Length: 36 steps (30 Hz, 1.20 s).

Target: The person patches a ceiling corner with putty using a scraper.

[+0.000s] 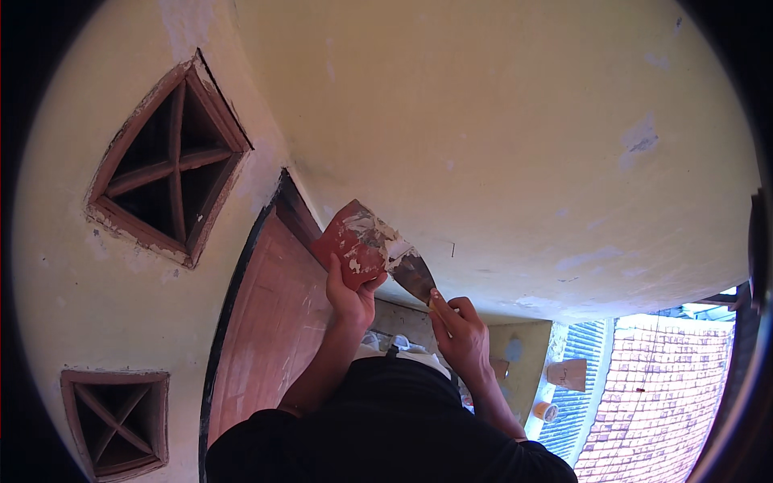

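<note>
My left hand [352, 299] is closed around the lower edge of a flat red board [342, 239], tilted up in front of the wall. Pale putty [385, 232] is smeared over its face and heaped along the right edge. A putty knife [414, 278] with a dark, broad blade is gripped by its handle in my right hand [464, 332]. The blade's tip, coated with whitish putty, meets the board's right edge; whether it presses on the putty there is hard to make out.
A yellowish wall [499, 145] with pale patches [642, 138] fills the space ahead. At left are a brown door [270, 330] and two cross-barred vent openings [175, 167]. Lower right show a tiled roof [660, 386], blue corrugated sheeting [581, 358] and a small tub [546, 412].
</note>
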Motion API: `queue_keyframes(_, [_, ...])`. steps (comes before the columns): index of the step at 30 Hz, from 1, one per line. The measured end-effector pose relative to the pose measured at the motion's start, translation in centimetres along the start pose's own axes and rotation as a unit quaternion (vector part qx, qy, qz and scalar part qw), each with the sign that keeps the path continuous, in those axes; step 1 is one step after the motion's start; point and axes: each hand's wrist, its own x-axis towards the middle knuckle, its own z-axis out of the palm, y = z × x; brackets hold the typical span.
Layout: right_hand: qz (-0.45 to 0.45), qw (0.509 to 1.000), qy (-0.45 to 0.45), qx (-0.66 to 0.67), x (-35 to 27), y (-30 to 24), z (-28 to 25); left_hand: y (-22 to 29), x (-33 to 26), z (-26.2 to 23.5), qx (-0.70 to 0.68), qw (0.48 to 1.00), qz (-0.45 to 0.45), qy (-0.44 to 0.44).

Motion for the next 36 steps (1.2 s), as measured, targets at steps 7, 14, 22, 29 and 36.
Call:
queue_keyframes(7, [0.005,1.000,0.006,0.022,-0.8,-0.3,0.2,0.3,-0.2,-0.9,0.009,1.000,0.004,-0.004])
queue_keyframes(14, [0.015,0.997,0.048,0.060,-1.3,0.8,-0.1,0.9,-0.3,-1.6,0.044,0.999,0.016,0.012])
queue_keyframes(22, [0.257,0.829,-0.090,0.488,-0.2,1.7,-2.7,0.9,-0.9,-2.3,0.064,0.996,0.067,-0.007])
queue_keyframes(29, [0.273,0.802,-0.180,0.500,0.3,1.8,-3.3,2.0,-1.1,-3.4,0.100,0.990,0.077,-0.070])
queue_keyframes(36, [0.265,0.812,-0.267,0.447,0.7,1.0,-2.9,2.8,-1.4,-3.7,0.143,0.980,0.082,-0.108])
